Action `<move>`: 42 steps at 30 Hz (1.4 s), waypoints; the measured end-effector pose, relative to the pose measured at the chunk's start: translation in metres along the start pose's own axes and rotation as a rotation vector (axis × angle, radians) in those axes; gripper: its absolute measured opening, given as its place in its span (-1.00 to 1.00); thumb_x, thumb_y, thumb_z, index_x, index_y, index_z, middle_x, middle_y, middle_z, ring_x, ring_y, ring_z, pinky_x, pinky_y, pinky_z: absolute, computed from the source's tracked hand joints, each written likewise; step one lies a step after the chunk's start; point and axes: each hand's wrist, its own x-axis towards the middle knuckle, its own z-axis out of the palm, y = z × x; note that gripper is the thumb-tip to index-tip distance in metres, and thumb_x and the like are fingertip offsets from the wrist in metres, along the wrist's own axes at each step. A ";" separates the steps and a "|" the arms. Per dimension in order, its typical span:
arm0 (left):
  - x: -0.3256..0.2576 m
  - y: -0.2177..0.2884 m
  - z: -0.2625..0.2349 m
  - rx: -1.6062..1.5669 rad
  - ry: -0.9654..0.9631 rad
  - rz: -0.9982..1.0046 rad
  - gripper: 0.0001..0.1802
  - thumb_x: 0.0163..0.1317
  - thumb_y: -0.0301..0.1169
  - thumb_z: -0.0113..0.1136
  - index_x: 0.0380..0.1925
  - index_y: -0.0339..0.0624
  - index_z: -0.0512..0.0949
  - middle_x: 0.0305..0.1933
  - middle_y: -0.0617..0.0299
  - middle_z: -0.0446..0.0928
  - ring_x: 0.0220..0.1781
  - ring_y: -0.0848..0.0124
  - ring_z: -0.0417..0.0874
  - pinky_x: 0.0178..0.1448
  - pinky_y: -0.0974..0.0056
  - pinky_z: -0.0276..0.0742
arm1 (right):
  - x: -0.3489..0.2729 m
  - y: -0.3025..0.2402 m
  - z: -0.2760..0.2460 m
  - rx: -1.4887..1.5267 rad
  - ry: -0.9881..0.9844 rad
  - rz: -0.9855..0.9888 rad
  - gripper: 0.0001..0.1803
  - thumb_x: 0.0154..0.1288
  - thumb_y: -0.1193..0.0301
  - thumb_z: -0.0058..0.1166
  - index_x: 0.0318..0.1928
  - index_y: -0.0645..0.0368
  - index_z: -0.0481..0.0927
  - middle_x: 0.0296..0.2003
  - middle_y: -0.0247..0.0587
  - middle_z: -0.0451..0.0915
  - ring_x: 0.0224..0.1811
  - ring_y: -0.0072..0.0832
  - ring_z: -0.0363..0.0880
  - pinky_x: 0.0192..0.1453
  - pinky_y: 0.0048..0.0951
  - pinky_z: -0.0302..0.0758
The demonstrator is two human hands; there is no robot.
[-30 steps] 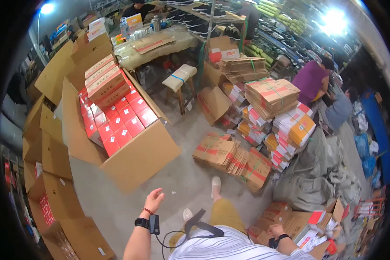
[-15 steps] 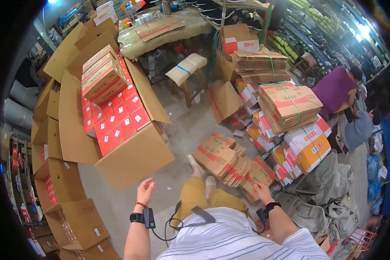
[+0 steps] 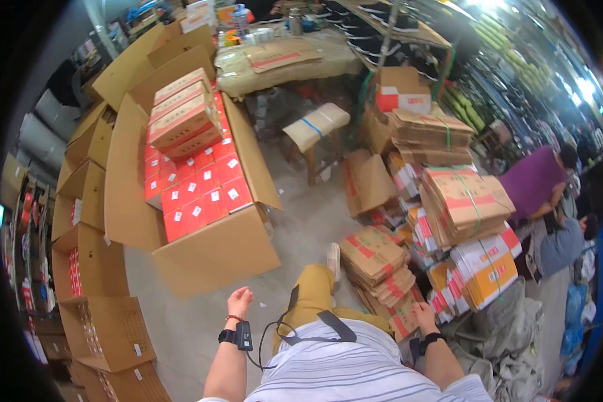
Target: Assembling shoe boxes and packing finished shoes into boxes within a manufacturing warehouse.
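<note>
My left hand (image 3: 239,303) hangs in the air below the big open carton (image 3: 221,259), apart from it. Its fingers are loosely curled with nothing visible in them. My right hand (image 3: 423,317) is above or beside the low bundles of flattened brown cardboard boxes (image 3: 375,254). Its fingers are also curled in, and I see nothing held; whether it touches the cardboard is unclear. Red boxes with white labels (image 3: 206,177) fill the big carton. Several brown printed boxes (image 3: 184,120) lie stacked on top of them.
Tied stacks of flattened boxes (image 3: 462,201) rise at the right beside crumpled grey sacks (image 3: 509,328). A padded stool (image 3: 316,126) and a covered table (image 3: 281,63) stand ahead. Open cartons (image 3: 107,331) line the left. Two people (image 3: 526,181) sit low at the far right.
My view has swung left, so the surroundings sit further right in the picture. My feet have shifted in a step. The left hand's fingers, apart before, are more curled.
</note>
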 end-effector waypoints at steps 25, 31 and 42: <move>0.203 0.243 0.038 0.075 -0.031 0.196 -0.69 0.24 -0.39 0.22 -0.02 -0.24 0.56 -0.20 0.17 0.64 -0.14 0.44 0.63 -0.03 0.34 0.55 | -0.053 -0.758 0.260 0.890 -1.782 -1.189 -0.78 0.24 0.41 0.25 -0.10 0.10 0.63 -0.51 -0.36 0.47 -0.62 -0.49 0.33 -0.46 -0.39 0.21; 0.247 0.289 0.073 -0.033 -0.019 0.289 -0.67 0.28 -0.44 0.18 0.04 -0.28 0.49 -0.14 0.19 0.61 -0.15 0.47 0.61 -0.02 0.35 0.53 | 0.017 -0.806 0.265 0.952 -1.805 -1.282 -0.88 0.24 0.43 0.23 -0.21 0.12 0.68 -0.51 -0.39 0.47 -0.62 -0.50 0.32 -0.50 -0.42 0.19; 0.312 0.298 0.168 0.513 -0.545 0.050 -0.51 0.19 -0.18 0.24 0.05 -0.24 0.53 -0.13 0.04 0.65 -0.11 0.23 0.67 0.00 0.19 0.56 | 0.303 -0.831 0.325 -0.312 -1.569 -0.983 -0.66 0.36 0.18 -0.03 -0.17 0.23 0.52 -0.09 0.03 0.57 -0.07 -0.08 0.56 -0.02 -0.13 0.48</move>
